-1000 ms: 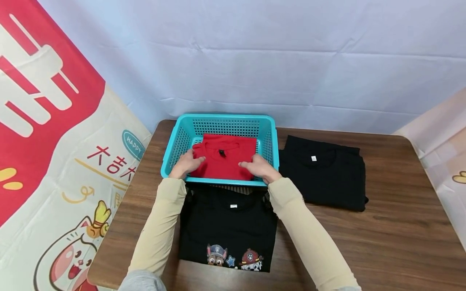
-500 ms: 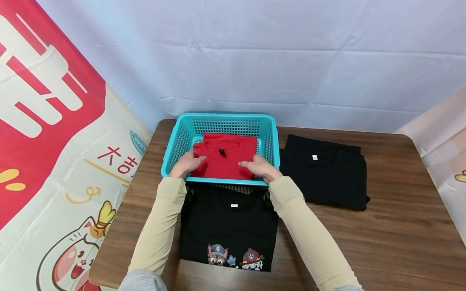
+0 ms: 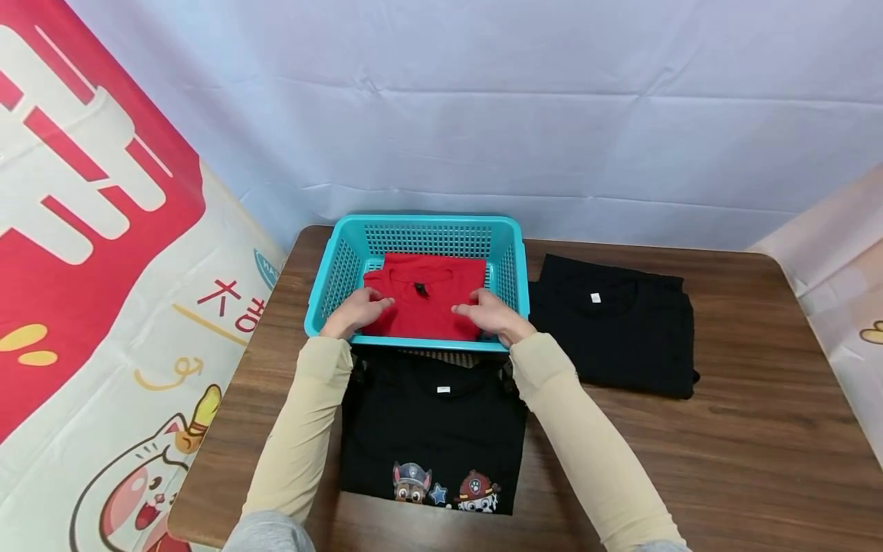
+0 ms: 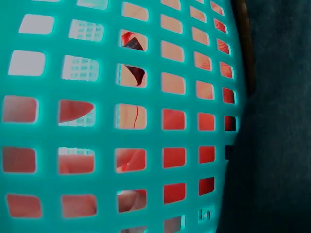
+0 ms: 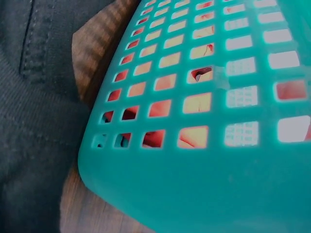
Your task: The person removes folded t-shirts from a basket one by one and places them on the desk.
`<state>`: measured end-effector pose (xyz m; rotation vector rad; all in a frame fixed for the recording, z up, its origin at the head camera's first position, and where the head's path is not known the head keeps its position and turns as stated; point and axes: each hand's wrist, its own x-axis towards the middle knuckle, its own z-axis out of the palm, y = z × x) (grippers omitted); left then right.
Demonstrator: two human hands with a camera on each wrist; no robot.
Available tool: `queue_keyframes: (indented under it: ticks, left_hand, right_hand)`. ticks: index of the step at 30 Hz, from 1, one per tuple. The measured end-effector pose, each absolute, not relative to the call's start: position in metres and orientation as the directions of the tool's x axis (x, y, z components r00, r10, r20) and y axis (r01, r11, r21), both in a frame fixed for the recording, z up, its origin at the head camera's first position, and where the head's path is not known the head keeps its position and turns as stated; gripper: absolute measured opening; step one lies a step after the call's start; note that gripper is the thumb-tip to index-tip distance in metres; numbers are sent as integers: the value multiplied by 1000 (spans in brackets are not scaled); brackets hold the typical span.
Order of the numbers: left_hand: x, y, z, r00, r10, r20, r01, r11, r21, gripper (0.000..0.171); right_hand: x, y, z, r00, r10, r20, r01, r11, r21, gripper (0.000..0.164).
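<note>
A folded red T-shirt (image 3: 434,307) lies collar up inside a turquoise plastic basket (image 3: 434,220). My left hand (image 3: 353,310) reaches over the near rim and holds the shirt's left side, its thumb over the top. On the right side my right hand (image 3: 495,317) holds it likewise, thumb pointing inward. Most other fingers are hidden at the shirt's sides. Both wrist views face the basket's perforated wall (image 4: 107,136); parts of skin and red cloth show through the holes, too broken up to read the fingers. In the right wrist view the basket wall (image 5: 194,184) fills most of the picture.
A folded black T-shirt with cartoon dogs (image 3: 434,437) lies right in front of the basket, beneath the forearms. Another folded black T-shirt (image 3: 621,337) lies to the right on the wooden table (image 3: 752,429). A white cloth backdrop (image 3: 483,115) hangs behind.
Both hands stay almost in place at the red T-shirt. The left thumb has shifted slightly inward, and a fingertip of the right hand shows a little higher. The basket and shirts have not moved.
</note>
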<state>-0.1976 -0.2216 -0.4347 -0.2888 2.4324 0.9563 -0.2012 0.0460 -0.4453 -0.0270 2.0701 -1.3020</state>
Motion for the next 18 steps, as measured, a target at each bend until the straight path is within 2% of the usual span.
queue_keyframes:
  ticks: [11,18]
  left_hand:
    - [-198,-222,-436,-861,-2,-509,-368,695,618,61]
    - [-200,-224,-438,-863,-14,-504,-387,659,645,62]
  right_hand:
    - [-202,42,-443,-733,-351,-583,443,404,-800,78]
    - [-203,43,-445,-744,-367,-558,375,462,-804,71]
